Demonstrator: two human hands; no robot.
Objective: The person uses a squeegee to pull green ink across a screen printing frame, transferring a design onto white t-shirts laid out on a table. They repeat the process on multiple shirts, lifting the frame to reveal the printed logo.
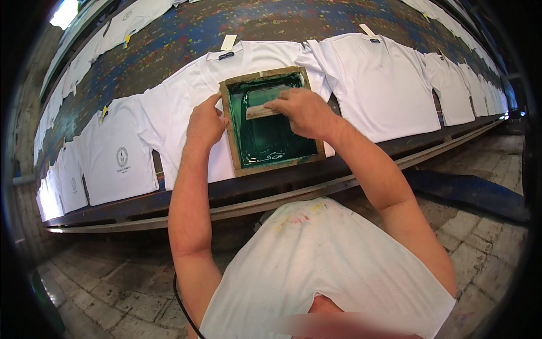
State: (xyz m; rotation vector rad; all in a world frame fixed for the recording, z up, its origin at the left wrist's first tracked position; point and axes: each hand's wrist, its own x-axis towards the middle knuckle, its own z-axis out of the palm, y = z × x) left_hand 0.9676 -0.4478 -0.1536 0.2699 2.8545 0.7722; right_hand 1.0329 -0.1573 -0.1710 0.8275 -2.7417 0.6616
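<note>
A wooden-framed printing screen [231, 148] with green mesh rests on a white T-shirt [189, 85] spread on the long table. Dark wet ink [275, 155] shows inside the frame, mostly toward the near side. My left hand [206, 121] grips the frame's left side, with the thumb and fingers at its edge. Over the mesh, my right hand [305, 113] is closed on a squeegee [258, 112] with a pale wooden handle, lying crosswise. Its blade is mostly out of sight.
Another white T-shirt [384, 85] lies directly to the right, with more along the row. To the left, a T-shirt [116, 152] bears a dark round print. The table's front rail [282, 199] runs between my body and the shirts. Paint specks cover the tabletop [265, 25] behind.
</note>
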